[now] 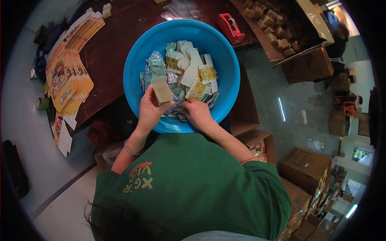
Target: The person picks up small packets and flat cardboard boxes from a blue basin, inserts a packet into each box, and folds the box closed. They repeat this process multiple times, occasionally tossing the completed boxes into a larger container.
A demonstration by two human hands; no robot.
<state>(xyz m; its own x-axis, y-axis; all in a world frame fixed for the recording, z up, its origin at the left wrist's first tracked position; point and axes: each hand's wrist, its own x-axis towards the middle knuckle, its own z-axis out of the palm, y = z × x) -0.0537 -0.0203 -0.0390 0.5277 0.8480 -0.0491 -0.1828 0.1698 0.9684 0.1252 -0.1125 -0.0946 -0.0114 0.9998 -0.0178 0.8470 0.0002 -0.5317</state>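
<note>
My left hand [149,109] grips a small cardboard box [162,90] upright, its open end toward me and a pale inside showing. My right hand [197,112] reaches down among small green and silver packets [155,71]; its fingers are curled, and whatever they pinch is hidden. Both hands are over a large blue basin [134,52]. Inside it, on top of the packets, a row of flat folded white-and-yellow cartons [192,66] lies fanned out. Two yellow printed cartons, one of them a small yellow carton [197,89], rest close to my right hand.
Stacked orange printed cardboard sheets [70,80] lie on the dark table [116,44] at left. A red tape dispenser [230,29] stands behind the basin. At upper right, an open carton [309,20] holds many small boxes. Brown cartons [303,164] are stacked at right; a person is farther back.
</note>
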